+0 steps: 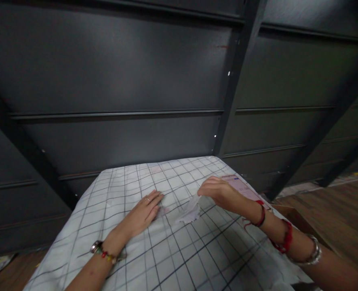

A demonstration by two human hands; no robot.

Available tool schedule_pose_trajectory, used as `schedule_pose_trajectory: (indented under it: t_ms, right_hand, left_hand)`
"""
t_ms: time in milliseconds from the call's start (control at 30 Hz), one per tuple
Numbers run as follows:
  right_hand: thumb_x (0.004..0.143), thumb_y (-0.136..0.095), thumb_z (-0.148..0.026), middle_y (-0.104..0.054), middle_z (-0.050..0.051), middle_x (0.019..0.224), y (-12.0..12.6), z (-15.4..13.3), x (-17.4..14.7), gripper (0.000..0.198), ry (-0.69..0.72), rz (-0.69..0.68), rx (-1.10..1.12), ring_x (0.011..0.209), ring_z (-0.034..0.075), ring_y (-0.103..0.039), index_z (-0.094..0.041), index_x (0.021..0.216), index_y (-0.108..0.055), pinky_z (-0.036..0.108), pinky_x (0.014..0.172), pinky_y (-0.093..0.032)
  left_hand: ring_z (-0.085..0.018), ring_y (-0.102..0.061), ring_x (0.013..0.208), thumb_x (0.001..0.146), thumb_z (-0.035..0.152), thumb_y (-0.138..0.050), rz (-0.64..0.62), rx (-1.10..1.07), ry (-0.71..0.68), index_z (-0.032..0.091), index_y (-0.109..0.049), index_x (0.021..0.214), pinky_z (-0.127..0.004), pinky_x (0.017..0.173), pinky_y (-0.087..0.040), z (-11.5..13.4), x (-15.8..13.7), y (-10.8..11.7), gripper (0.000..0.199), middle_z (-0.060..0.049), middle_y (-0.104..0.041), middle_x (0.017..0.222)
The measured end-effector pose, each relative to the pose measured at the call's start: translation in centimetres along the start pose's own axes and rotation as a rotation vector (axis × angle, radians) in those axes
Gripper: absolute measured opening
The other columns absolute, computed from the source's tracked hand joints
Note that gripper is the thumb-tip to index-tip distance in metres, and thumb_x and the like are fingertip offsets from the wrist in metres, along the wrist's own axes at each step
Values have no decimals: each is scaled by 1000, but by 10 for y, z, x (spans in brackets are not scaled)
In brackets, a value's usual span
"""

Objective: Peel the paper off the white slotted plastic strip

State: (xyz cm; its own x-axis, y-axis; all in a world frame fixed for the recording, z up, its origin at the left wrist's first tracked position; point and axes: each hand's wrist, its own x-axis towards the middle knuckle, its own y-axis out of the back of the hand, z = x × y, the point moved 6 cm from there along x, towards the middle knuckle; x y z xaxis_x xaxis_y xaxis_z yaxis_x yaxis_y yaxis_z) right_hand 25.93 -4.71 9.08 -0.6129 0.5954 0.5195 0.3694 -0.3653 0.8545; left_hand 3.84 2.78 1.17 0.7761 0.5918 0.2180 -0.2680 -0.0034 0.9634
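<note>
My left hand [142,214] lies flat on a white cloth [175,254] with dark grid lines, its fingers stretched out. Between the closed fingertips of my right hand [215,192] is a thin, crumpled white tissue [191,212]. The lower end of this tissue hangs down to the cloth, between my two hands. A faint pinkish mark [164,210] shows beside my left fingers. Under and behind my right wrist lies a pink printed sheet [241,188], partly hidden by the arm.
Dark grey metal panels [118,60] with upright posts rise behind the far edge of the cloth-covered surface. An open cardboard box [298,220] stands low at the right, partly behind my right arm. Wooden floor [336,206] shows on the right.
</note>
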Motion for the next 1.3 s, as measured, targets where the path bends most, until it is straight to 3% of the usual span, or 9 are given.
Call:
schedule_pose_trajectory:
  t_ms: [167,300,400,500,633,800,1033,1167,1300]
  right_hand:
    - [77,-36,4,-67,2,81,20,5,-13,37,-16,19,-12,80,14,-58,-19,88,-63,29,75,-45]
    - [77,-40,2,-68,5,82,28,13,-20,35,-107,78,-183,79,17,-59,-17,93,-64,32,74,-45]
    - [74,-42,3,-67,6,80,21,13,-22,36,-193,-7,-316,75,17,-58,-15,95,-64,32,72,-44]
    - [72,-42,4,-63,5,72,13,0,-25,34,-224,-108,-356,68,16,-55,-14,91,-64,29,67,-42]
    - [74,-41,3,-59,4,68,12,-31,-28,30,-166,-96,-356,63,15,-48,-16,87,-61,28,61,-38]
    - [76,-40,3,-56,4,67,18,-60,-18,31,-70,-38,-314,63,15,-45,-15,88,-62,29,58,-34]
    - [78,-38,4,-62,2,75,9,-42,1,36,-3,-84,-106,73,14,-51,-18,92,-63,28,71,-39]
    - [75,-38,7,-64,0,76,9,-33,-10,40,-20,-117,44,77,13,-53,-19,91,-64,26,75,-41]
    - [77,-36,7,-65,1,76,31,-40,-30,40,-27,-94,106,74,12,-54,-19,88,-65,26,72,-42]
  left_hand:
    - [-21,-33,136,99,28,-27,18,9,-30,16,-42,137,-40,111,-32,3,0,2,43,-7,-43,145]
    - [-21,-32,136,98,27,-29,28,3,-94,18,-43,137,-41,110,-32,10,2,3,42,-7,-43,145]
    - [-21,-31,137,98,27,-29,17,3,-134,17,-42,138,-43,110,-32,15,2,3,43,-9,-42,145]
    - [-21,-31,137,97,26,-29,8,7,-134,17,-41,138,-43,110,-32,16,3,2,44,-9,-42,145]
    - [-21,-34,135,97,26,-31,30,1,-119,19,-42,138,-42,110,-33,13,3,2,43,-7,-44,144]
    - [-21,-36,135,97,27,-30,60,8,-119,19,-43,137,-41,109,-34,12,2,5,43,-7,-46,143]
    - [-21,-36,134,97,27,-27,63,17,-105,16,-44,136,-40,109,-34,9,2,2,44,-8,-47,141]
    - [-21,-36,134,97,29,-24,48,25,-95,15,-44,136,-39,110,-33,7,3,0,45,-8,-47,141]
    - [-20,-36,134,98,31,-22,39,16,-102,15,-43,137,-37,110,-32,7,4,0,47,-8,-47,141]
